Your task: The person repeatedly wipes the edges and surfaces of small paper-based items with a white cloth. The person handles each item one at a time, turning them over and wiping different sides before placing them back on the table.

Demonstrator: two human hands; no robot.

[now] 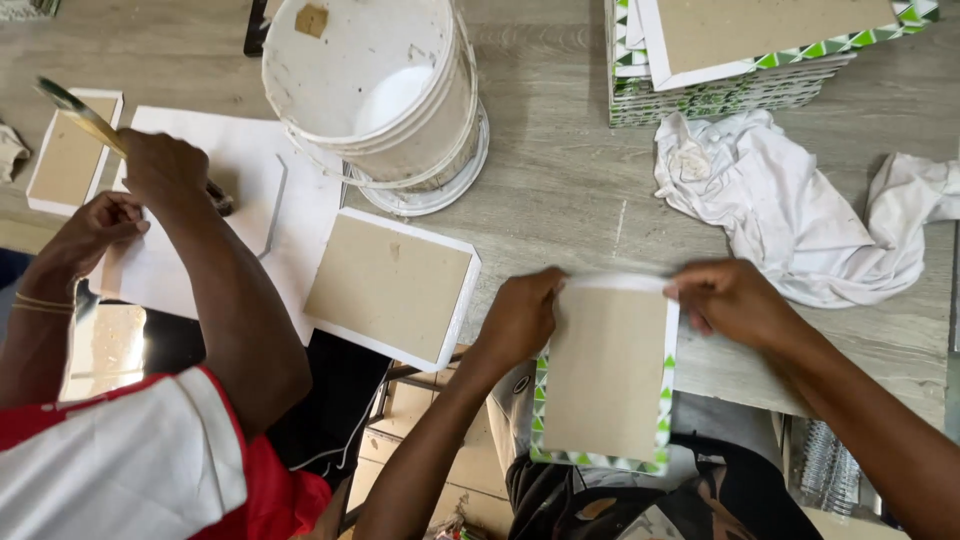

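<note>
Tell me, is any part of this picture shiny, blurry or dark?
In the head view, the white bucket has a bright glare patch inside; the brush in the co-worker's hand looks blurred; the left hand and right hand holding the cardboard cover look slightly soft; below the table it is dark.

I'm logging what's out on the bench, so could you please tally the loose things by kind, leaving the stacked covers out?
Boards lying loose or held: 3, namely the green-trimmed board in the left hand and right hand, the centre board, and the far-left board
White buckets: 1
White cloths: 1
Brushes, held by a co-worker: 1
Total: 6
</note>
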